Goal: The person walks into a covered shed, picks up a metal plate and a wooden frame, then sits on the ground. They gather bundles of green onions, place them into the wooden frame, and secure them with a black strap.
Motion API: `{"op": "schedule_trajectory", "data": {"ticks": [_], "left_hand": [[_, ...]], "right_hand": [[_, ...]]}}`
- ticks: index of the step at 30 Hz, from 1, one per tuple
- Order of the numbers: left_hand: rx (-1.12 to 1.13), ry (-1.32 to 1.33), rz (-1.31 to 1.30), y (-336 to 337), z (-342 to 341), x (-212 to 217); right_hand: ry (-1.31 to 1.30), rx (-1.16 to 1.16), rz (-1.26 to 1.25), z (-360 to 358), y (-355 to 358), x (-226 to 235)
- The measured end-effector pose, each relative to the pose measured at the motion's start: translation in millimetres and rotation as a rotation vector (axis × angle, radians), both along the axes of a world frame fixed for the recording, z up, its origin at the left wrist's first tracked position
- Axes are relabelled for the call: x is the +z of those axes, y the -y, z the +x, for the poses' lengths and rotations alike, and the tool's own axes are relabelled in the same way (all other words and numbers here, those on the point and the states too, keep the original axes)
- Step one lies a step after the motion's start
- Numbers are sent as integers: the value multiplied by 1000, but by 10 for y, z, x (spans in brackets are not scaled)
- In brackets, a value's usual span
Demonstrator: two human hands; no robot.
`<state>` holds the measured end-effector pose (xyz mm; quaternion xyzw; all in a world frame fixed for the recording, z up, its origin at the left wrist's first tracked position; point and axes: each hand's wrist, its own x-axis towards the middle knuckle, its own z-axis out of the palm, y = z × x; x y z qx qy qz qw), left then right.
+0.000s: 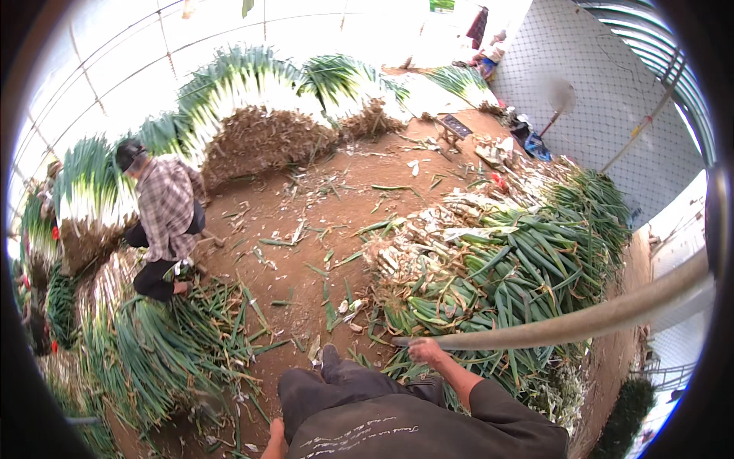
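Note:
My right hand (428,350) is closed at the lower end of a long pale pole (566,321), which slants up to the right and widens towards me. My fingers look curled round it, though they are small in view. Beside and beyond this hand lies a big heap of green onions (497,260), with pale roots and stalks to the left and green leaves to the right. My left hand (277,430) hangs by my thigh at the lower edge, partly cut off. Its fingers do not show clearly, and nothing is seen in it.
A person (164,203) in a checked shirt bends over another onion pile (153,344) at left. Upright onion bundles (237,92) line the far wall. Leaf scraps litter the earth floor (306,252). A small stool (455,128) stands far off, near another person (492,55).

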<state>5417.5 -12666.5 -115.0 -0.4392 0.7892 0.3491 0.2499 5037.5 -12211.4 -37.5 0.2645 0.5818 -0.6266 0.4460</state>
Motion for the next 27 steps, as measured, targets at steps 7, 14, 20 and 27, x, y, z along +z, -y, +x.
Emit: {"op": "schedule_trajectory", "data": {"ticks": [7, 14, 20, 27], "left_hand": [[-128, 95, 150, 499, -1835, -160], [-673, -20, 110, 1244, -4128, -306], [-1455, -329, -252, 1568, -6466, 284], [-1597, -282, -47, -1030, -6831, 527]], "right_hand": [[-300, -185, 163, -1521, 719, 328], [-225, -668, 50, -1298, 896, 205], [-288, -843, -28, -470, 951, 600], [-230, -1162, 215, 1456, 467, 772]]}}
